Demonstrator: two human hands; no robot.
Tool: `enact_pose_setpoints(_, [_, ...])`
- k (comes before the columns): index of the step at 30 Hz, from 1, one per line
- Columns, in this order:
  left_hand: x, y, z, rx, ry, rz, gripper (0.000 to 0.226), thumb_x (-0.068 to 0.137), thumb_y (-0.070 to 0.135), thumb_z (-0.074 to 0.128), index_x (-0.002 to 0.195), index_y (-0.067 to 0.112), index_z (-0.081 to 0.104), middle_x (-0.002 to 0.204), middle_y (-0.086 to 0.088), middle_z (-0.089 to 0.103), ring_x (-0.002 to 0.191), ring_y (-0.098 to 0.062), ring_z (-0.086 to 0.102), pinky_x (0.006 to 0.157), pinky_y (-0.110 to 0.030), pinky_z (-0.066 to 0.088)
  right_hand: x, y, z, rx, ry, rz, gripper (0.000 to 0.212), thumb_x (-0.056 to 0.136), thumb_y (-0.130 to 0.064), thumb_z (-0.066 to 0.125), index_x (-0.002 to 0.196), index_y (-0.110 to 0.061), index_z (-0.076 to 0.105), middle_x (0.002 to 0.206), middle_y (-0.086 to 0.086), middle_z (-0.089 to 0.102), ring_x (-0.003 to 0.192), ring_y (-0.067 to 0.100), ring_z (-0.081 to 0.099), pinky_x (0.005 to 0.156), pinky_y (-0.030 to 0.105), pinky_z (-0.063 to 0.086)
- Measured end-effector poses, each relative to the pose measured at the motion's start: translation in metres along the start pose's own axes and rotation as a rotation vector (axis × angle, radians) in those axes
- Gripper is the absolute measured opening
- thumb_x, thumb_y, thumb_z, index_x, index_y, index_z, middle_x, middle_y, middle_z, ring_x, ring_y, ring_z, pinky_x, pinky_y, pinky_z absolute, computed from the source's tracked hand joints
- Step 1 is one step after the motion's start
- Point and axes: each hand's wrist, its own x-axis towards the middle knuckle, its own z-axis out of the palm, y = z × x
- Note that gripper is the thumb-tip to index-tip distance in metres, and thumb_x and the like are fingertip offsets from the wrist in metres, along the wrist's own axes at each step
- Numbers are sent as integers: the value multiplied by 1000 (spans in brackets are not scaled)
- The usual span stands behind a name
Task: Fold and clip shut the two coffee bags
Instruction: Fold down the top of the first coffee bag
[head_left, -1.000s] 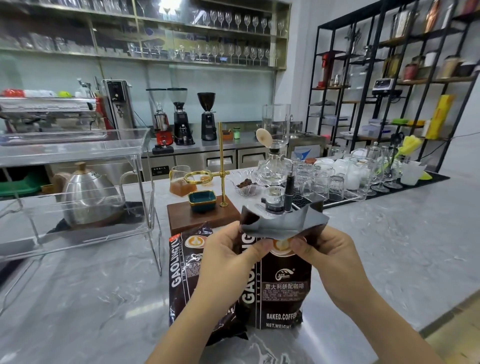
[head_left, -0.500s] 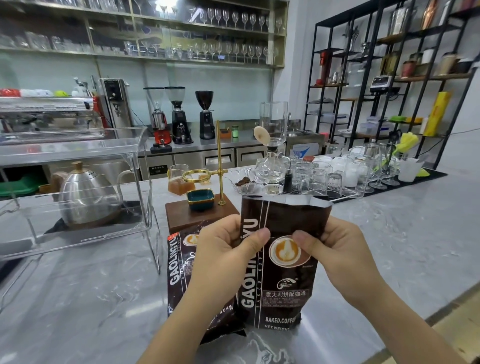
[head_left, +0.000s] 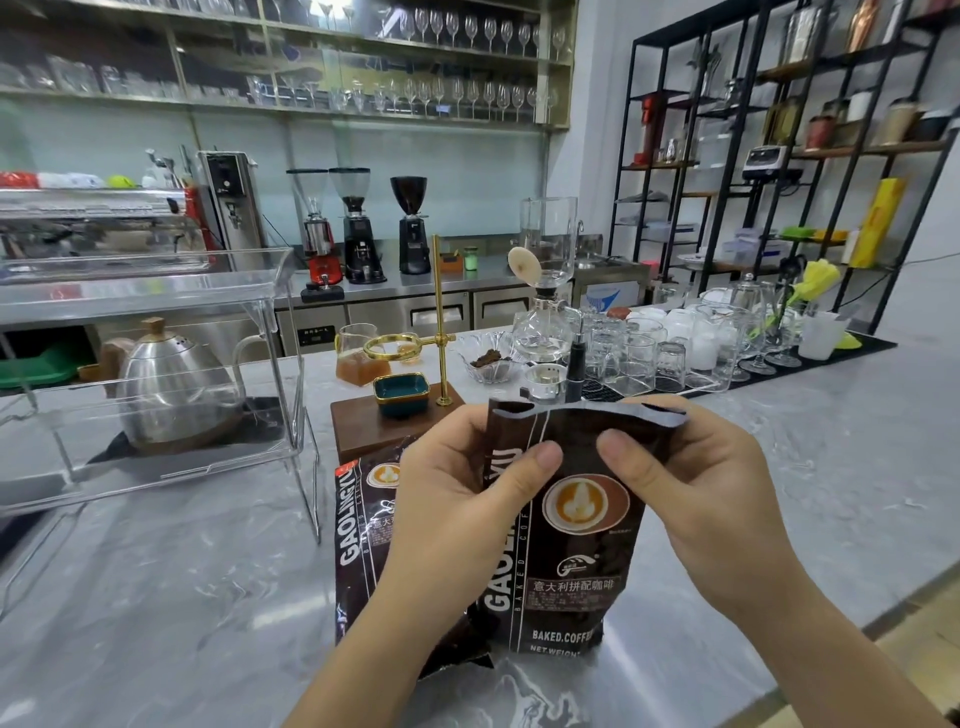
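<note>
Left grip: the left hand (head_left: 457, 499) pinches the front coffee bag (head_left: 571, 551) near its top left edge, thumb on the printed face, fingers curled behind.
Right grip: the right hand (head_left: 696, 493) pinches the same bag near its top right corner, thumb on the front, fingers wrapped behind the foil.
Front coffee bag: upright on the worktop (head_left: 156, 597), its mouth unfolded and slightly gaping between the two hands.
Second coffee bag (head_left: 363, 525): just left of the front bag and touching it, partly hidden behind the left hand, leaning on the worktop.
Wooden stand (head_left: 363, 426): directly behind the bags, carrying a teal dish (head_left: 401, 391) and a brass pole.
Clear rack (head_left: 156, 364): left of the bags, a steel kettle (head_left: 176, 389) seen through it.
Glasses (head_left: 649, 358): behind and right of the bags.
</note>
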Motion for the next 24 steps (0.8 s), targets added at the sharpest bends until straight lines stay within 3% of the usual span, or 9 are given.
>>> enact_pose_setpoints(5, [1, 3, 3, 43, 58, 100, 19, 71, 5, 85, 73, 20, 72, 72, 4, 76, 68, -8, 71, 64, -21, 57, 0, 0, 2, 1, 71, -55, 10, 71, -20, 75, 80, -23, 77, 74, -4, 77, 68, 11, 72, 63, 22, 58])
enact_pose_setpoints(9, [4, -2, 4, 98, 105, 107, 33, 69, 0, 76, 57, 22, 53, 66, -2, 63, 67, -18, 60, 67, -33, 53, -3, 0, 5, -35, 62, -79, 5, 75, -12, 72, 79, -15, 72, 72, -4, 76, 65, 9, 70, 60, 20, 57])
enact_pose_setpoints(11, [4, -3, 4, 100, 115, 110, 36, 69, 0, 75, 56, 27, 55, 63, 2, 62, 66, -17, 59, 66, -34, 53, -4, 0, 5, -37, 65, -72, 6, 75, -12, 72, 79, -16, 74, 72, -3, 77, 64, 9, 71, 60, 20, 57])
enact_pose_setpoints(15, [2, -6, 2, 108, 137, 83, 30, 69, 6, 80, 58, 29, 63, 62, 4, 66, 63, -19, 60, 64, -39, 53, -3, 1, 5, -50, 87, -16, 8, 75, -17, 72, 82, -17, 76, 74, 0, 78, 66, 12, 73, 60, 22, 59])
enact_pose_setpoints(18, [1, -4, 1, 125, 140, 95, 21, 69, 18, 88, 65, 23, 67, 67, -2, 71, 64, -18, 64, 64, -34, 56, -3, 1, 2, -45, 80, 23, 11, 76, -20, 72, 86, -17, 77, 78, 4, 80, 69, 14, 74, 62, 24, 59])
enact_pose_setpoints(24, [0, 2, 1, 97, 106, 66, 9, 74, 21, 77, 81, 15, 74, 78, -1, 79, 73, -14, 74, 67, -29, 62, 1, -4, -5, -60, 46, 12, 16, 80, -20, 68, 90, -24, 80, 84, 0, 81, 77, 11, 76, 66, 19, 58])
